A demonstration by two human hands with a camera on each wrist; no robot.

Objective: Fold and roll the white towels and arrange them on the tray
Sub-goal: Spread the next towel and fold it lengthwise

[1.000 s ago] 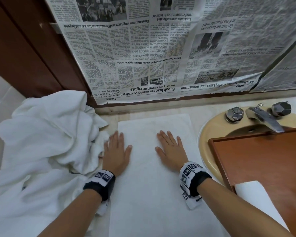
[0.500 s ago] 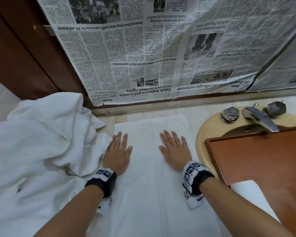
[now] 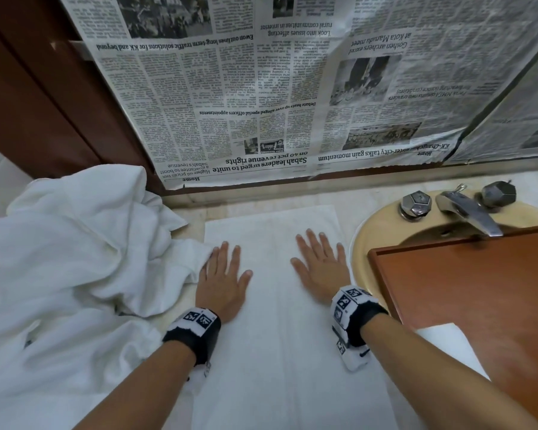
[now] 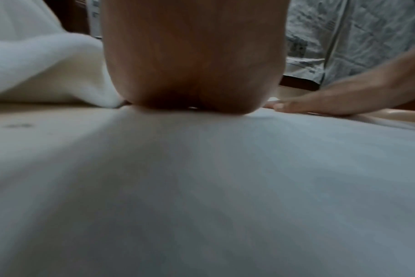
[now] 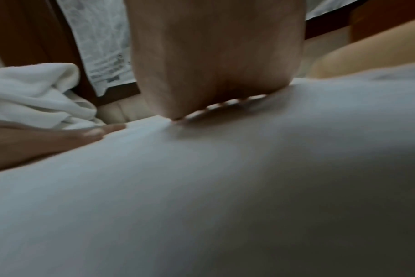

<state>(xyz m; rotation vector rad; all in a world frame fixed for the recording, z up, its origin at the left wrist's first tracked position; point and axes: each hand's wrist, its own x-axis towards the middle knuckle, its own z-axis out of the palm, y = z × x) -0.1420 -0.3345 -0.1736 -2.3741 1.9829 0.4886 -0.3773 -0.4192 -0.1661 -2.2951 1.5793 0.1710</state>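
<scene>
I am pressing my left hand [image 3: 221, 282] and my right hand [image 3: 322, 268], both with flat, straight fingers, on the folded towel [image 3: 277, 352] lying along the counter [image 3: 351, 212] beside the tray [image 3: 479, 290].

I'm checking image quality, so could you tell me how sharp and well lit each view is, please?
Head view: evenly lit, newspaper headlines legible, edges bowed by the wide lens. Left wrist view: dim, folded towel blurred. Right wrist view: darker still, smeared, shadow under the right hand.

Head view is evenly lit, soft shadows, wide-angle bending at edges. Both wrist views dim and blurry — foreground out of focus, approx. no detail.
</scene>
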